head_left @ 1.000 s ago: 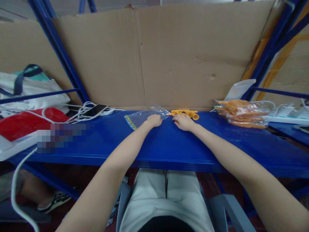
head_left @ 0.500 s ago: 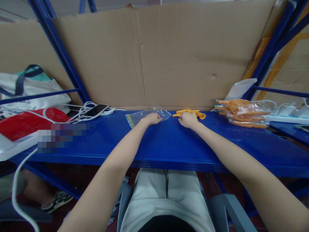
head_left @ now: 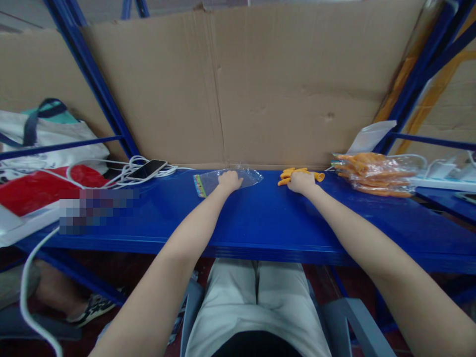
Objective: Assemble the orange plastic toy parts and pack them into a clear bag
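My left hand (head_left: 229, 180) rests with curled fingers on a clear plastic bag (head_left: 211, 180) that lies flat on the blue shelf (head_left: 260, 218) near the cardboard back wall. The bag has a coloured strip along its left edge. My right hand (head_left: 302, 182) is closed over several small orange plastic pieces (head_left: 288, 174), which stick out on both sides of the hand. The two hands lie about a hand's width apart.
A stack of bagged orange pieces (head_left: 372, 173) lies at the right, with a white sheet (head_left: 370, 136) behind it. At the left are a phone (head_left: 147, 169) with white cables, a red item (head_left: 33, 191) and a tote bag (head_left: 44, 134). Another person's foot (head_left: 87, 310) shows below.
My right hand has drawn the orange pieces to the right, away from the bag's mouth. My left hand has slid slightly left and further onto the bag.
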Demonstrator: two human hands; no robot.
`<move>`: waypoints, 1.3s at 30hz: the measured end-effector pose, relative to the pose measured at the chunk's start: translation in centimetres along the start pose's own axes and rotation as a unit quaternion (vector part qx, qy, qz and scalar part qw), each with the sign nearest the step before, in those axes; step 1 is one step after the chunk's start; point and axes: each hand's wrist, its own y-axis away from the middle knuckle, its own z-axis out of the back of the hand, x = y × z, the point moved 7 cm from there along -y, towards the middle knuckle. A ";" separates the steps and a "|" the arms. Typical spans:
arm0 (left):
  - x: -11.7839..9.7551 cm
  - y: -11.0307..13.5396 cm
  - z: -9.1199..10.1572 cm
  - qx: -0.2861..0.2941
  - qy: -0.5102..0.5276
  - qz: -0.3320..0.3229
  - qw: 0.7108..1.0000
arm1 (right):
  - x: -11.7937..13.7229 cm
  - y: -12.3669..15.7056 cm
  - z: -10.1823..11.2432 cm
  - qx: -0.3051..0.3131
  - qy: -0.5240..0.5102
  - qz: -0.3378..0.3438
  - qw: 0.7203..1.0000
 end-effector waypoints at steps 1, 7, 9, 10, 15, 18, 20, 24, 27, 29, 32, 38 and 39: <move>0.4 0.0 -0.1 0.004 -0.003 0.022 1.000 | -0.1 0.0 0.0 0.005 0.005 -0.002 1.000; 1.9 -0.1 -0.6 0.052 0.006 0.062 0.997 | 0.1 0.3 0.0 0.036 0.012 0.000 0.999; 2.2 -0.3 -0.9 0.061 0.018 0.058 0.996 | 0.3 0.4 0.0 0.043 0.008 0.003 0.999; 2.3 -0.5 -1.0 0.063 0.023 0.054 0.996 | 0.3 0.5 0.0 0.043 0.006 0.005 0.999; 2.8 -1.2 -1.7 0.074 0.040 0.027 0.996 | 0.5 0.4 -0.1 0.042 -0.001 0.015 0.999; 2.8 -1.4 -1.9 0.081 0.056 0.007 0.995 | 0.7 0.2 -0.3 0.045 -0.005 0.027 0.999; 2.6 -1.5 -2.0 0.085 0.069 -0.013 0.994 | 0.7 0.0 -0.4 0.047 -0.007 0.035 0.998; 2.5 -1.8 -2.1 0.094 0.086 -0.048 0.991 | 0.8 -0.2 -0.6 0.049 -0.008 0.055 0.997; 2.4 -2.1 -2.3 0.094 0.098 -0.083 0.987 | 1.2 -0.2 -0.5 0.046 -0.008 0.087 0.995; 2.2 -2.2 -2.4 0.096 0.104 -0.097 0.985 | 1.6 -0.1 -0.4 0.037 -0.008 0.114 0.993; 1.7 -2.1 -1.9 0.075 0.092 -0.095 0.988 | 2.0 0.2 0.0 0.015 -0.014 0.139 0.990; -1.4 -0.4 0.3 0.012 0.050 -0.167 0.985 | 1.2 -0.2 0.3 0.016 -0.017 0.112 0.993; -1.9 -0.2 0.5 0.008 0.043 -0.176 0.983 | 1.0 -0.3 0.2 0.024 -0.013 0.108 0.994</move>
